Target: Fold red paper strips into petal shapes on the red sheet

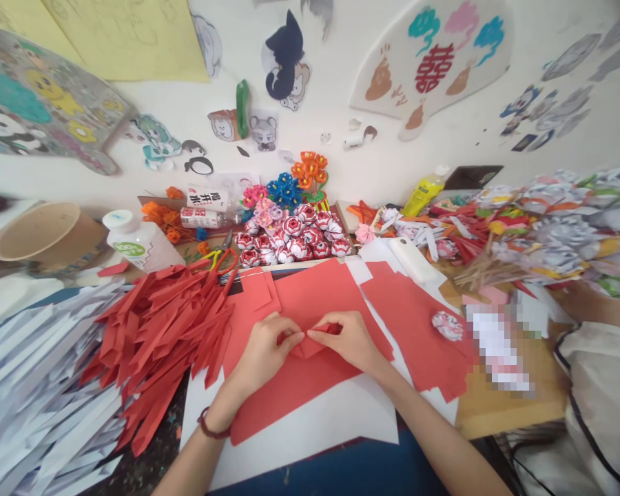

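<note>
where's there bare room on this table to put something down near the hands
Free patches: the flat red paper sheet right of the right hand, short of the small red-and-white paper rose; and the white sheet below both hands. Crowded: the pile of folded red paper strips beside the left hand, and the cluster of paper roses behind.

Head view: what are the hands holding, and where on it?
Both the left hand and right hand pinch a small folded red paper piece at its top edge, fingertips nearly meeting.
</note>
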{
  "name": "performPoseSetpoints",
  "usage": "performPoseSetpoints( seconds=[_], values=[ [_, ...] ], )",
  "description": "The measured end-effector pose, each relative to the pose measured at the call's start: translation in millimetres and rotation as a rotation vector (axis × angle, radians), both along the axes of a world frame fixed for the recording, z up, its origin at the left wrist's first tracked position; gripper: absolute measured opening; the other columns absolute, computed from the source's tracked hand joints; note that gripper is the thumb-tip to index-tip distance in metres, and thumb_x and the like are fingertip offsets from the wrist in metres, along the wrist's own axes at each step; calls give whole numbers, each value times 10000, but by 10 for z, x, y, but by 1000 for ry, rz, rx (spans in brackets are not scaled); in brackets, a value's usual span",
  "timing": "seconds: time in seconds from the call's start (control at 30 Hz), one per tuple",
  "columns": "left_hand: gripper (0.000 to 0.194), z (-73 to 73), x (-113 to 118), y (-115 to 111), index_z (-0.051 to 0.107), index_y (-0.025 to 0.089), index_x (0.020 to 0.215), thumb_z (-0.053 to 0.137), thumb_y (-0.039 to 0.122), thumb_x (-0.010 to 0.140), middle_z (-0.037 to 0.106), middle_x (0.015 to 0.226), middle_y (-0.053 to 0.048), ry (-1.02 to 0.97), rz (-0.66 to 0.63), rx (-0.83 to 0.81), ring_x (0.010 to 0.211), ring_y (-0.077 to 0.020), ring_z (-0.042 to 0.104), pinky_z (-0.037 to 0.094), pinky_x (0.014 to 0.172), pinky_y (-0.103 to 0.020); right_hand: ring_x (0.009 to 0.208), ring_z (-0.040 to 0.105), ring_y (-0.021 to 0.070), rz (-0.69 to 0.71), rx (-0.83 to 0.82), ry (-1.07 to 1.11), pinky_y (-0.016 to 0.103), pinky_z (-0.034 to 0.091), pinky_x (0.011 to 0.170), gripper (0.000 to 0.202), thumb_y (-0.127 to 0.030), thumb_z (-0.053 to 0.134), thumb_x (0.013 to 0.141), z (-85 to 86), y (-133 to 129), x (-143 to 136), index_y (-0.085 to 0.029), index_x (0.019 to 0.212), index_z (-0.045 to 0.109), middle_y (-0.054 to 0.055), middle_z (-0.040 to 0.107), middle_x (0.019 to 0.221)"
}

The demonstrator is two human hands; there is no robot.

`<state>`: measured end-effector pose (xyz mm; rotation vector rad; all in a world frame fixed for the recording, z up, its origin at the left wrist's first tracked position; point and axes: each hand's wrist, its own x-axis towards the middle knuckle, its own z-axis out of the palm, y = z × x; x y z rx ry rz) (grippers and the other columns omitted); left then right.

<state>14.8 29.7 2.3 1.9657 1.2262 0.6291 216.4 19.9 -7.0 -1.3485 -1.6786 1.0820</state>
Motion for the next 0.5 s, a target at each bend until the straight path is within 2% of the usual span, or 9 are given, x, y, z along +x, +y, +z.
performPoseSetpoints(
  seconds=[0.3, 0.4, 0.5],
  values=[
    [175, 35, 8, -28, 680, 207, 753, 590, 285, 882, 673, 729, 5, -10, 10, -46, 695, -132, 552, 395, 663, -253, 661, 626, 144, 12, -47, 21, 247, 449, 608, 158, -323, 703, 814, 29, -2, 18, -193, 729, 728, 7, 717, 720],
    [186, 9, 9, -31, 694, 206, 766, 602, 324, 875, 680, 714, 3, -86, 56, -68, 659, -127, 555, 398, 637, -250, 738, 654, 161, 23, -86, 116, 266, 495, 673, 175, -358, 721, 791, 4, 7, 18, -198, 863, 721, 22, 724, 857],
    [200, -36, 35, -40, 715, 208, 791, 610, 358, 871, 700, 724, -2, -173, 140, -86, 641, -127, 561, 398, 622, -253, 737, 661, 165, -3, -183, 268, 284, 534, 653, 402, -407, 763, 736, -30, 22, 17, -205, 1068, 659, 40, 701, 994]
  ],
)
